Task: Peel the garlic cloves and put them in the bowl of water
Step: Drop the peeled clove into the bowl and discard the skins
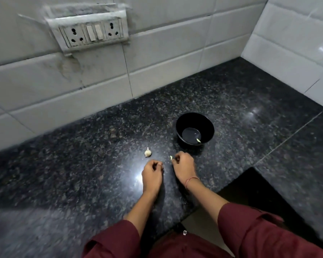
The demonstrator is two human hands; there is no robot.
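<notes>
A black bowl (195, 119) with a little water stands on the dark granite counter, and one peeled clove (198, 140) lies inside near its front rim. A small garlic bulb (147, 152) sits on the counter to the bowl's left. My right hand (184, 166) pinches a pale garlic clove (171, 158) at its fingertips, just in front of the bowl. My left hand (152, 173) is close beside it with its fingers curled inward; what it holds, if anything, is hidden.
The speckled granite counter (82, 174) runs into a tiled corner, with a wall on the far side and one on the right. A socket and switch plate (93, 33) is on the far wall. The counter's front edge steps back at the lower right.
</notes>
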